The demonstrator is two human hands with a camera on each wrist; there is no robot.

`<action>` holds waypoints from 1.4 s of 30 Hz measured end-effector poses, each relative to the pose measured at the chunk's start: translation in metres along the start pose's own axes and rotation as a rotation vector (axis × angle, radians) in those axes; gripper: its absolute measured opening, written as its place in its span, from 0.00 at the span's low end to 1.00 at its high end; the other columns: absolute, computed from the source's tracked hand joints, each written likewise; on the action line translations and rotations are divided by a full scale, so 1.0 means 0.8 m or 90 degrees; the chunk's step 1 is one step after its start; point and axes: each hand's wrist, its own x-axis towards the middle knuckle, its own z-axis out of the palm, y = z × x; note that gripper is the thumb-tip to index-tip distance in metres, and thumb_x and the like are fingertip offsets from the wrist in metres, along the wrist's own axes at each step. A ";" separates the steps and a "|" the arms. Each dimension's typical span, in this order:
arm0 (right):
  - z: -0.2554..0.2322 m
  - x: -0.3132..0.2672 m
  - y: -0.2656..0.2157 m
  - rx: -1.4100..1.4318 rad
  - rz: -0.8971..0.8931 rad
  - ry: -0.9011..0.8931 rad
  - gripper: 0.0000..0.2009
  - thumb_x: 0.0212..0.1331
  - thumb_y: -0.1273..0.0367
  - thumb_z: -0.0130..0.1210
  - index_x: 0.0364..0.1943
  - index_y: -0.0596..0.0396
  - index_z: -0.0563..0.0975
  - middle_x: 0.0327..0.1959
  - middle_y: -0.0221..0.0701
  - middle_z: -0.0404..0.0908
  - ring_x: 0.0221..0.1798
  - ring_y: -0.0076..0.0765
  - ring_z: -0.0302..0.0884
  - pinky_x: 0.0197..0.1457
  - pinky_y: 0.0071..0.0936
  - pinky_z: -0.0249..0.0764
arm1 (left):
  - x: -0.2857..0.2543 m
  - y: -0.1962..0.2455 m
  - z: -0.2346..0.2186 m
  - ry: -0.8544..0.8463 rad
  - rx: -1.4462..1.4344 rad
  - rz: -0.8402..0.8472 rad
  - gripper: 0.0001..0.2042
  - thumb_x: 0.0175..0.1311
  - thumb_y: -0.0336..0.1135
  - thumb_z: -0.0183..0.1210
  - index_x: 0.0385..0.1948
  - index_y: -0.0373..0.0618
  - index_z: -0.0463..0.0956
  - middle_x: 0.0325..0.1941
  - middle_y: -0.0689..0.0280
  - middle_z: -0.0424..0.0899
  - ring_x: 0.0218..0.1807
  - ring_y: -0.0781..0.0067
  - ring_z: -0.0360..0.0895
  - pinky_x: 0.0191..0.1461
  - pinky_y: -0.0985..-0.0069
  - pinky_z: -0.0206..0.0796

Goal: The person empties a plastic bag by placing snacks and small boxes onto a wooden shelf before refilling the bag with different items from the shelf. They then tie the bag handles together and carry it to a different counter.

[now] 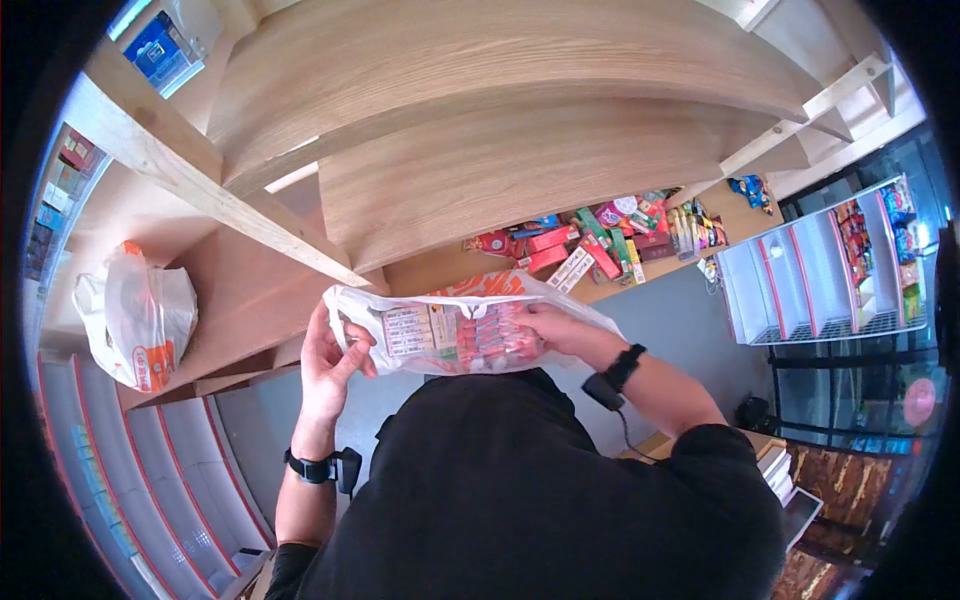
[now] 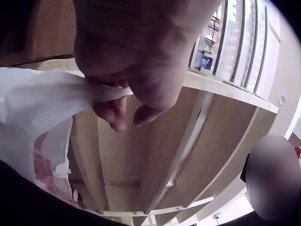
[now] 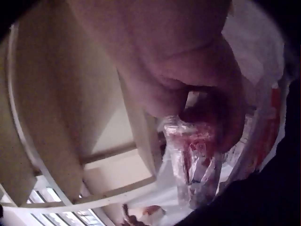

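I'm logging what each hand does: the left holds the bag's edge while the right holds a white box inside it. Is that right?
Not quite: inside the bag, the right hand holds a reddish, clear-wrapped pack, as the right wrist view shows. The left hand does hold the bag's edge.

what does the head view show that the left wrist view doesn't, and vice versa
Only the head view shows the right hand inside the plastic bag, the heap of colourful boxes and a second bag. Only the left wrist view shows a blurred head. Both show the left hand gripping the plastic bag, and the wooden shelves.
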 end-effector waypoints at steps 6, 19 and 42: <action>-0.060 -0.110 -0.051 0.088 -0.122 -0.121 0.24 0.69 0.61 0.59 0.63 0.61 0.75 0.54 0.34 0.84 0.53 0.28 0.82 0.59 0.29 0.79 | -0.038 0.010 -0.026 0.035 0.047 -0.112 0.34 0.67 0.26 0.64 0.74 0.40 0.59 0.33 0.68 0.81 0.24 0.85 0.69 0.24 0.84 0.60; -0.203 0.024 -0.034 0.246 -0.112 0.043 0.19 0.72 0.60 0.55 0.60 0.55 0.76 0.55 0.36 0.83 0.53 0.36 0.84 0.57 0.38 0.82 | -0.113 0.066 -0.055 -0.112 0.317 -0.364 0.10 0.68 0.30 0.65 0.47 0.37 0.81 0.20 0.74 0.77 0.22 0.87 0.67 0.26 0.82 0.56; -0.064 0.395 -0.020 -0.679 -0.151 0.160 0.19 0.65 0.62 0.56 0.56 0.56 0.80 0.52 0.48 0.85 0.54 0.52 0.84 0.60 0.44 0.77 | -0.061 0.038 -0.001 0.086 -0.030 -0.123 0.19 0.74 0.28 0.56 0.63 0.34 0.66 0.46 0.49 0.86 0.35 0.63 0.86 0.42 0.69 0.79</action>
